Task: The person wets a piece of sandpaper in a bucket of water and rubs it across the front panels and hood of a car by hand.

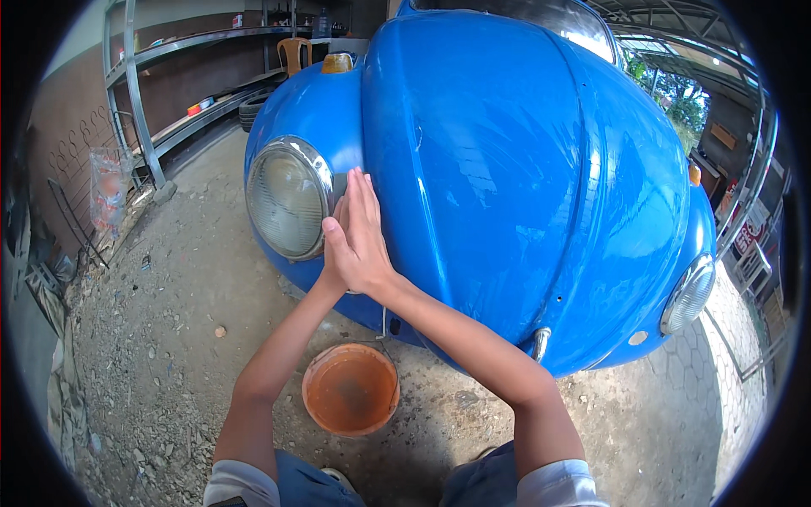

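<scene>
My two hands meet palm to palm before the front of a blue car (pixel 498 169), near its left headlight (pixel 287 203). On the near side, my right hand (pixel 367 245) shows its back, with fingers stretched out and pointing up. Mostly hidden behind it is my left hand (pixel 334 272), its visible fingers also straight. No object shows between the palms; whether the hands touch the fender behind cannot be made out. Below them, an orange bucket (pixel 314 414) stands on the ground, with what looks like murky water inside.
A metal shelf rack (pixel 133 93) with small containers lines the left wall, with a tire (pixel 251 110) and a chair (pixel 294 56) farther back. Gravelly ground (pixel 177 313) lies around my feet. The second headlight (pixel 688 294) and sunlit paving (pixel 733 355) are at right.
</scene>
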Motion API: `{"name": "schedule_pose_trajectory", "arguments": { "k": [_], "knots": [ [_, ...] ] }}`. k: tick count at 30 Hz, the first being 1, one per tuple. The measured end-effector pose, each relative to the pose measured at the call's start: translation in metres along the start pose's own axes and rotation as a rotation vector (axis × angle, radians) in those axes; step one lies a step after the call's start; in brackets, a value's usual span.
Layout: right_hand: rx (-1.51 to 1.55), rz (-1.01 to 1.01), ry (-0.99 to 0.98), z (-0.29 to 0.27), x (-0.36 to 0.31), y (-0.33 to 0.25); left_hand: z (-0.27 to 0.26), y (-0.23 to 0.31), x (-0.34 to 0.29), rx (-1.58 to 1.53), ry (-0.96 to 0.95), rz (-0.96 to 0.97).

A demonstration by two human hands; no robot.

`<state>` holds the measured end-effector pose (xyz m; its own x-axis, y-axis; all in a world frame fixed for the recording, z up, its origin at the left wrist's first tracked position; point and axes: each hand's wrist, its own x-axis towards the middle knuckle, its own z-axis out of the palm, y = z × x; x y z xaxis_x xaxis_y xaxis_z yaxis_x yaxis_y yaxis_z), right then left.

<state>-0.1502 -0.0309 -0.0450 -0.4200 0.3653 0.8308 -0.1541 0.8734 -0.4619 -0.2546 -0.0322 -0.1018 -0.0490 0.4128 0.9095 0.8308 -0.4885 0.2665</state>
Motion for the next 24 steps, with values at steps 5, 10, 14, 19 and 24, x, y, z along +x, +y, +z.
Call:
{"name": "schedule_pose_trajectory", "arguments": {
  "k": [5,10,14,19,24],
  "knots": [
    [-0.054,-0.332,-0.044,-0.021,0.032,-0.028,0.002,0.019,0.017,0.015,-0.140,-0.044],
    [-0.082,-0.415,0.128,-0.004,0.069,-0.043,-0.023,0.019,0.054,0.086,-0.294,-0.101],
    [-0.059,-0.290,0.447,-0.021,0.107,-0.043,-0.029,0.031,0.060,0.133,-0.400,-0.163],
    [0.129,-0.160,0.472,-0.017,0.116,-0.036,-0.038,0.013,0.040,0.461,-0.444,-0.032],
    [0.174,-0.133,0.416,-0.004,0.106,-0.025,-0.068,0.018,0.053,0.490,-0.568,-0.086]
  ]
}}
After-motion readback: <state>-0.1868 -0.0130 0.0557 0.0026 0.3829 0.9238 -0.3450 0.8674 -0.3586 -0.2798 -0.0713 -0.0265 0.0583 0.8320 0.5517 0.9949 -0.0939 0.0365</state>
